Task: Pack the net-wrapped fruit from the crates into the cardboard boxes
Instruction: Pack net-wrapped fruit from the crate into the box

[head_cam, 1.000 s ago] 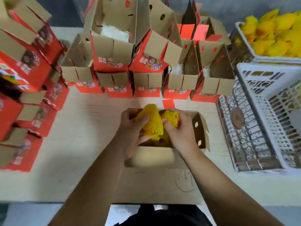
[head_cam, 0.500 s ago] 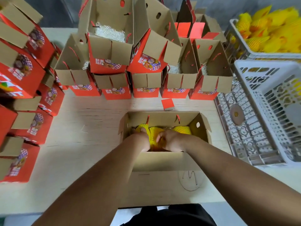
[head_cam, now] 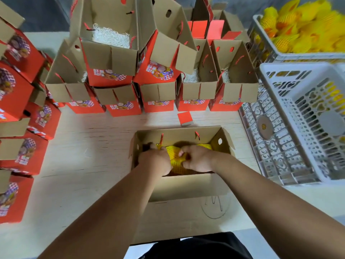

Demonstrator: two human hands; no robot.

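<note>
Inside the open cardboard box (head_cam: 186, 186) at the table's near edge lay the net-wrapped fruit (head_cam: 176, 156): bright yellow foam mesh with a small diamond weave, packed tight below the rim, and orange skin showed faintly through the net. The left hand (head_cam: 155, 161) reached down at the fruit's left side with its fingers curled onto the net; the right hand (head_cam: 197, 158) pinched the mesh from the right. More yellow-netted fruit filled the white crate (head_cam: 265, 51) at far right. Red printed boxes (head_cam: 158, 107) stood open behind, in stacked rows.
</note>
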